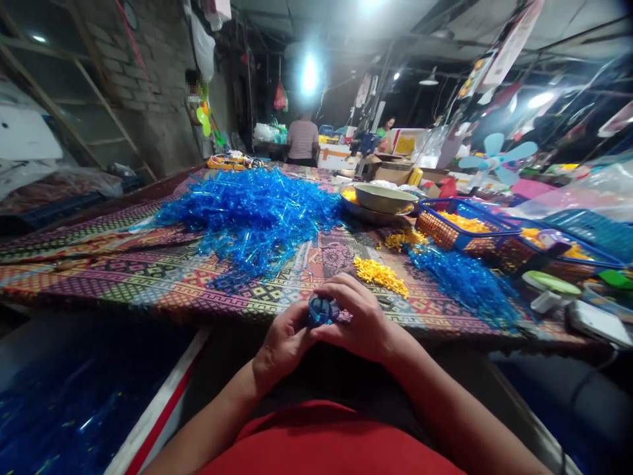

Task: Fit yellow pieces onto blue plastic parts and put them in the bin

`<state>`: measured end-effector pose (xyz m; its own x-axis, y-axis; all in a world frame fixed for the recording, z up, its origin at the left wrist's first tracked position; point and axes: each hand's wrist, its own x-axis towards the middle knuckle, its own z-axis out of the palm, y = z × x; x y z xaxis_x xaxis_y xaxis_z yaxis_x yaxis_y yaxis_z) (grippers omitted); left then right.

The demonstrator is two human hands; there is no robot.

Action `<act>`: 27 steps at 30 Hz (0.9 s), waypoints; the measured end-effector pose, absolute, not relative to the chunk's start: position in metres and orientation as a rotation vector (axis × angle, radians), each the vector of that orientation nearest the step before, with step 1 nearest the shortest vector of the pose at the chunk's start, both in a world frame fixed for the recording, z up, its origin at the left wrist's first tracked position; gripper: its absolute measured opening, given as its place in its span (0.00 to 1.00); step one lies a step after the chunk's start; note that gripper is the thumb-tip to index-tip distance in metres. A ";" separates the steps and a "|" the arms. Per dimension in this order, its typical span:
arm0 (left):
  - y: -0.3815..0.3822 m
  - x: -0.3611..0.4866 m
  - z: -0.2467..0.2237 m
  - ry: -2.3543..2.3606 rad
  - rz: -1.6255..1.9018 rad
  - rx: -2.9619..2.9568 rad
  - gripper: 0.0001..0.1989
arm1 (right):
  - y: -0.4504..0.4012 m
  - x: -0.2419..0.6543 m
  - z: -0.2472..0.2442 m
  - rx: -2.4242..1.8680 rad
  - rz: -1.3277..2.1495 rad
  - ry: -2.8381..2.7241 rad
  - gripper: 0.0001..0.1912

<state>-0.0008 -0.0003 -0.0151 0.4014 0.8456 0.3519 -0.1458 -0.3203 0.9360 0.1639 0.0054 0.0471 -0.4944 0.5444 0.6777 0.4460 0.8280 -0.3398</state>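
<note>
A small dark blue, see-through round piece [322, 310] is held between both hands just off the table's front edge. My left hand [285, 336] has its fingers closed on the piece's left side. From the right, my right hand [359, 315] curls its fingers and thumb around the same piece. Beyond the hands lie a small heap of yellow parts [380, 276] and a large pile of clear blue plastic pieces [257, 211]. A smaller pile of blue pieces [462, 284] is to the right.
A patterned cloth [148, 280] covers the table. Bowls [386, 198], a blue basket [467, 227] of yellow parts, a green-topped object [551, 284] and a small fan [497, 158] stand at the right. A person [303, 140] is in the background.
</note>
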 end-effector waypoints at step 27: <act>-0.004 -0.014 -0.003 0.933 0.817 1.912 0.13 | 0.009 0.188 0.017 -0.836 0.634 -2.138 0.19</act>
<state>-0.0144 -0.0045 -0.0027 0.5117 0.8389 0.1854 0.2947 -0.3741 0.8793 0.1877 0.0092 0.0170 -0.5120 0.7270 0.4574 0.3601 0.6652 -0.6541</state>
